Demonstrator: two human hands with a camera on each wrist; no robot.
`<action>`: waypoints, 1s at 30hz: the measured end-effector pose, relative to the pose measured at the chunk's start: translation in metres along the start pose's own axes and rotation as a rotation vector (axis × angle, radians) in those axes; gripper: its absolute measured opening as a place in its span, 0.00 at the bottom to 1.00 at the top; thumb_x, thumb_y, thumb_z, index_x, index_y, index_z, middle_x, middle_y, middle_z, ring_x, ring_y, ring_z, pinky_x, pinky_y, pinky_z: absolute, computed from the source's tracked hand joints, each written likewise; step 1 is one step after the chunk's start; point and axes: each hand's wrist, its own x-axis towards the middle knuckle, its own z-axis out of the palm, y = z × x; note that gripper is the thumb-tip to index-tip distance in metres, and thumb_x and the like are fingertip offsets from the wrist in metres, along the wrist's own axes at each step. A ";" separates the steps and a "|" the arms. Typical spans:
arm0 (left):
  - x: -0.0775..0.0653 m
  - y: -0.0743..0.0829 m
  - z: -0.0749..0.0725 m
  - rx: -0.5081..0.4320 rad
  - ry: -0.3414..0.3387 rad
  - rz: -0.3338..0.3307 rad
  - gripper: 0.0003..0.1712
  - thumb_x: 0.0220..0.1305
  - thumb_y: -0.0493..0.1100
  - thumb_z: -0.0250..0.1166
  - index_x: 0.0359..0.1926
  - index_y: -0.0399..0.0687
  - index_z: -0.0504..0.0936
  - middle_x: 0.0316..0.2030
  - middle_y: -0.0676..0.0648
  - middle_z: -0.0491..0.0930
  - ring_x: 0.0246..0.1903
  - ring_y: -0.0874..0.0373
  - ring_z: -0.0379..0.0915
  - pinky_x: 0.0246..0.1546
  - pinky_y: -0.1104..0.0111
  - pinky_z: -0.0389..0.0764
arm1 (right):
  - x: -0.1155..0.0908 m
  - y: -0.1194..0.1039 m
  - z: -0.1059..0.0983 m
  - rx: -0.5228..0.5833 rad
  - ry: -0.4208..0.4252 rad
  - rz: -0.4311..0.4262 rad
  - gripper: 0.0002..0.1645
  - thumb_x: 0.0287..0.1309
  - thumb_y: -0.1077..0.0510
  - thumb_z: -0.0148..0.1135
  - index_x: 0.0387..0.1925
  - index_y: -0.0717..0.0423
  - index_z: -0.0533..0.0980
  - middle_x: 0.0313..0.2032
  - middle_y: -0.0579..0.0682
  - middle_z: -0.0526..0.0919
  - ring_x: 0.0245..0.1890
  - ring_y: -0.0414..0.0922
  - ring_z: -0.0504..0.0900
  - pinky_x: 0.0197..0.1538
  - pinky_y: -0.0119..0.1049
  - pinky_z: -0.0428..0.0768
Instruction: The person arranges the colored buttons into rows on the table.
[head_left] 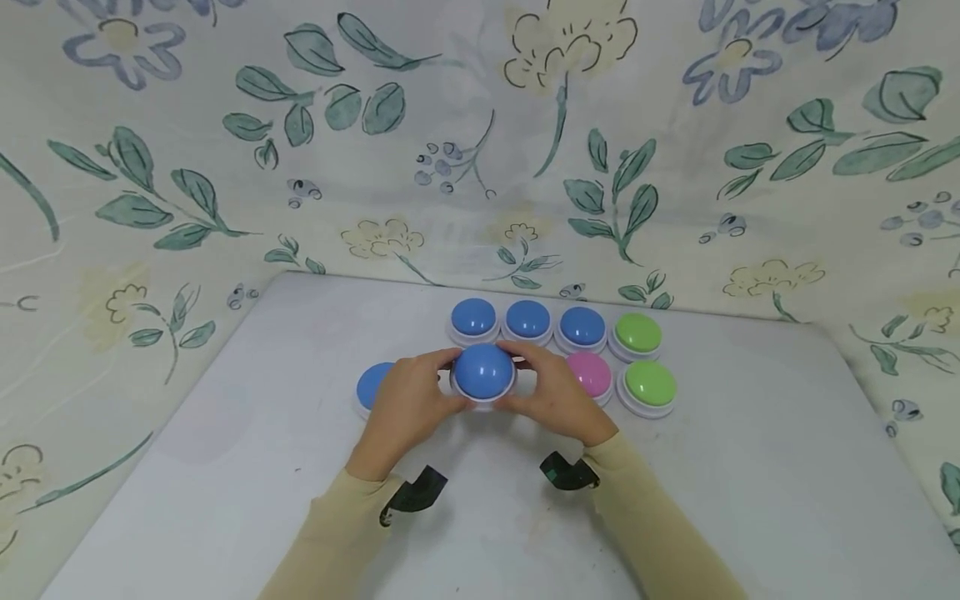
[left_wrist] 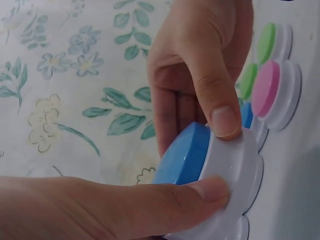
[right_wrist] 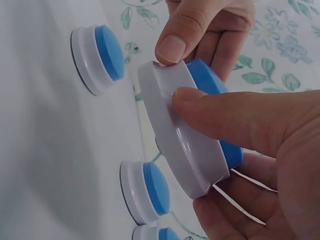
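A blue dome push button (head_left: 483, 372) with a white round base is held up above the table between both hands. My left hand (head_left: 411, 403) grips its left side, thumb on the near edge of the base and fingers behind. On the opposite side my right hand (head_left: 558, 395) grips it the same way. In the right wrist view the white base (right_wrist: 175, 130) is tilted, and both thumbs press its rim. Another blue button (head_left: 372, 385) lies on the table, partly hidden by the left hand. Beside the right hand sits a pink button (head_left: 589, 374), partly covered.
Along the back of the white table (head_left: 247, 467) stand three blue buttons, the middle one (head_left: 528, 320) among them, and a green button (head_left: 638, 333). A second green button (head_left: 650, 384) sits in front of it. Floral cloth (head_left: 465, 125) rises behind the table edge.
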 end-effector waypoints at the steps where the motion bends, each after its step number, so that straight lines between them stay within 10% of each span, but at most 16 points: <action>1: 0.002 0.000 0.000 -0.005 0.000 -0.002 0.37 0.49 0.40 0.81 0.62 0.39 0.80 0.52 0.42 0.85 0.54 0.45 0.80 0.56 0.50 0.80 | 0.000 0.001 -0.001 -0.001 0.004 0.001 0.44 0.51 0.59 0.78 0.69 0.56 0.69 0.65 0.53 0.75 0.61 0.53 0.77 0.64 0.52 0.76; 30: 0.031 -0.003 0.026 -0.071 0.001 -0.008 0.37 0.53 0.41 0.78 0.65 0.40 0.78 0.56 0.43 0.83 0.53 0.46 0.79 0.54 0.53 0.81 | 0.005 0.016 -0.005 -0.056 0.077 0.092 0.47 0.52 0.59 0.77 0.71 0.59 0.65 0.68 0.60 0.70 0.66 0.57 0.72 0.69 0.54 0.69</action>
